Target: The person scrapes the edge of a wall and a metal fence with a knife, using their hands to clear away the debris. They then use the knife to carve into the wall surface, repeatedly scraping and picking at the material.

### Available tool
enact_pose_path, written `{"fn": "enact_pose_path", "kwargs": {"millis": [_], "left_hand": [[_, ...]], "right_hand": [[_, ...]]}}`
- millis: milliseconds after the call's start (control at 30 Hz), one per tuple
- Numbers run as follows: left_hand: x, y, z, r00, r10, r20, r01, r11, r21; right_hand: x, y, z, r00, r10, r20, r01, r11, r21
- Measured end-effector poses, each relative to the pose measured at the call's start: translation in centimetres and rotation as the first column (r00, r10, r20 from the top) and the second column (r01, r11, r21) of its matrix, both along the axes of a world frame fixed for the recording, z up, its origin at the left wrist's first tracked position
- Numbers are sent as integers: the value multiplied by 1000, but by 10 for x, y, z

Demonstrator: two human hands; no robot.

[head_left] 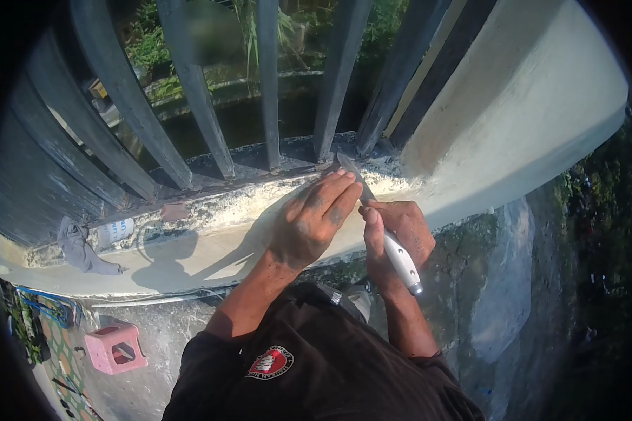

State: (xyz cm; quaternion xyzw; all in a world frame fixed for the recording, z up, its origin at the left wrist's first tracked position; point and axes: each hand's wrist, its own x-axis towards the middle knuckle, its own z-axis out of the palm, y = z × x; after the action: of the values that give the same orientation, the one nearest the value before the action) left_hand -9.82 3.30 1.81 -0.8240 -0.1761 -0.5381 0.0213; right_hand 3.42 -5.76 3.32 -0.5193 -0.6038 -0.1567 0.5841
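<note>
My right hand (pixel 406 228) is wrapped round the pale, riveted handle of a knife (pixel 401 261). Its grey blade points up and away, with the tip against the weathered ledge near the foot of a railing bar. Across the blade, close to the tip, lie the bent, dirt-stained fingers of my left hand (pixel 310 223), pressed together. Under both hands runs a low cream wall (pixel 260 245) with flaking, blackened paint along its top. Dark metal railing bars (pixel 268 91) rise from the ledge just beyond my fingertips.
On the ledge to the left lie a grey rag (pixel 84 249), a white labelled can (pixel 117 231) and a reddish-brown flat piece (pixel 175 211). A pink stool (pixel 116 349) stands on the ground at lower left. A thick, curved pale wall (pixel 512 105) bounds the right side.
</note>
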Motion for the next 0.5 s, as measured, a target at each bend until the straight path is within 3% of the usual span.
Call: {"fn": "enact_pose_path", "kwargs": {"millis": [67, 200, 333, 500], "left_hand": [[-7, -10, 3, 1000, -10, 8, 10, 1000, -18], [-4, -6, 2, 999, 14, -50, -14, 1000, -3], [3, 4, 4, 998, -5, -56, 3, 999, -35], [-5, -6, 4, 1000, -9, -28, 9, 1000, -14]], "right_hand": [[-1, -9, -5, 995, 93, -25, -92, 995, 40], [1, -6, -12, 980, 69, -187, -69, 998, 4], [6, 4, -3, 991, -3, -131, -3, 999, -43], [3, -9, -6, 989, 65, -132, -70, 997, -38]]}}
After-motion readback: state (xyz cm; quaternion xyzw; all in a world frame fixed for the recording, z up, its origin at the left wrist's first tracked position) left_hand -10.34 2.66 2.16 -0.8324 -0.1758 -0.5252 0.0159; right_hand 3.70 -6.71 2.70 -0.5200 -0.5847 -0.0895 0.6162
